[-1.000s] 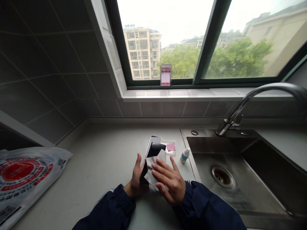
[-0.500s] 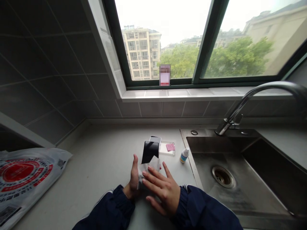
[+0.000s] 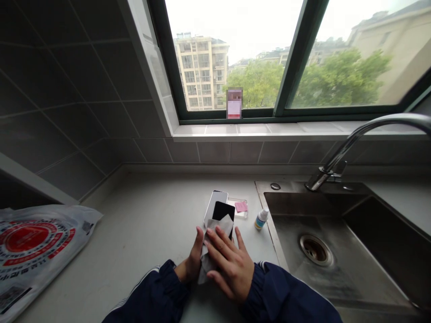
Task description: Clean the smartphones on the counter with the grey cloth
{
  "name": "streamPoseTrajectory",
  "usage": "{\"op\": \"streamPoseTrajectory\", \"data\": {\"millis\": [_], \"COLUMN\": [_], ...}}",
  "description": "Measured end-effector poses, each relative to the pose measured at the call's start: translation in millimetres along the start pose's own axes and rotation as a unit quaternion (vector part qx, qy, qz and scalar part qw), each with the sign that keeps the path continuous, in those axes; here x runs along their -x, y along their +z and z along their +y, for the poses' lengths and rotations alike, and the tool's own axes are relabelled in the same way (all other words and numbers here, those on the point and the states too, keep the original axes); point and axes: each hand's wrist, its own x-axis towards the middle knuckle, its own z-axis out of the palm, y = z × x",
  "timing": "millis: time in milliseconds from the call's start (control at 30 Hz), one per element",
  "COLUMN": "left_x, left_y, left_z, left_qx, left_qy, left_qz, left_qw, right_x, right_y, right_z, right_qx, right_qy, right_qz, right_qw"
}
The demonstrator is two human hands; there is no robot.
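A black phone [image 3: 223, 210] is held in my left hand [image 3: 193, 260], whose thumb shows on the left while its other fingers are hidden beneath. My right hand [image 3: 230, 264] presses a crumpled white cloth [image 3: 206, 264] onto the phone's screen, fingers slightly spread. Behind the black phone, a silver-edged flat device [image 3: 215, 200] lies on the counter. Beside it is a clear case [image 3: 243, 215] with a pink piece [image 3: 241, 207] on it. Right of these stands a small white bottle [image 3: 261, 219] with a blue and yellow label.
A steel sink [image 3: 283, 251] with a curved faucet [image 3: 343, 148] is on the right. On the left, a white plastic bag [image 3: 79, 214] with red print lies on the counter [image 3: 134, 224]. A window is behind.
The black phone has shifted right and tilted clockwise, uncovering more of the silver-edged device. Both hands and the cloth have moved slightly with it. The view has shifted a little.
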Motion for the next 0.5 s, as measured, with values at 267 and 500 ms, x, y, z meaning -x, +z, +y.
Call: {"op": "streamPoseTrajectory", "data": {"millis": [267,500], "left_x": [9,9], "left_y": [-0.2,15.0], "left_z": [4,14], "left_qx": [-0.262,-0.206], "left_qy": [0.083,0.092], "left_qz": [0.007,-0.042], "left_qw": [0.961,0.973], "right_x": [1,2], "right_y": [2,5], "right_z": [9,20], "right_qx": [0.029,0.027], "right_qy": [0.073,0.126], "right_qz": [0.059,0.108], "right_qw": [0.995,0.986]}}
